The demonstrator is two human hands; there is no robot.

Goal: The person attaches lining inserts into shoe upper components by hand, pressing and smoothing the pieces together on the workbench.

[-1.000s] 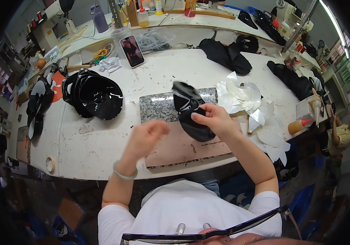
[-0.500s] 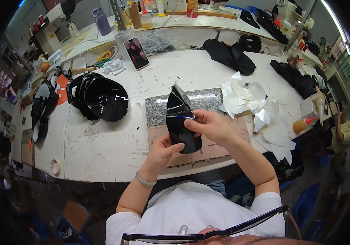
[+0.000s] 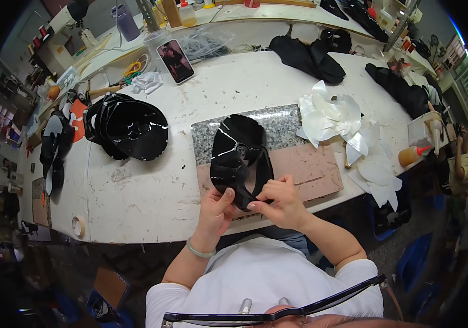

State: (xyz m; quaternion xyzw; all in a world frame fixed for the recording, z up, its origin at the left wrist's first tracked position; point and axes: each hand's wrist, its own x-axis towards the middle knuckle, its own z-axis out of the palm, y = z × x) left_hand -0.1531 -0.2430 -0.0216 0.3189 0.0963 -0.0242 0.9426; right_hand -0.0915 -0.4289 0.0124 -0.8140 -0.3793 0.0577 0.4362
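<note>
Glossy black piece runs away from the person, near end pinched by left hand and right hand.

Slab on surface, board just before it. Cut piece over both, in my grips. Piece stack left; sheets right; phone behind.

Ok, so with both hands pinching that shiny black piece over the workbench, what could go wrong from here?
The glossy black piece is gripped only at its lower tip by the left hand and right hand, so it might crease or slip. Its shiny surface could scuff against the granite slab beneath it. The glue bottle lies at the table's right edge and might roll off.
</note>
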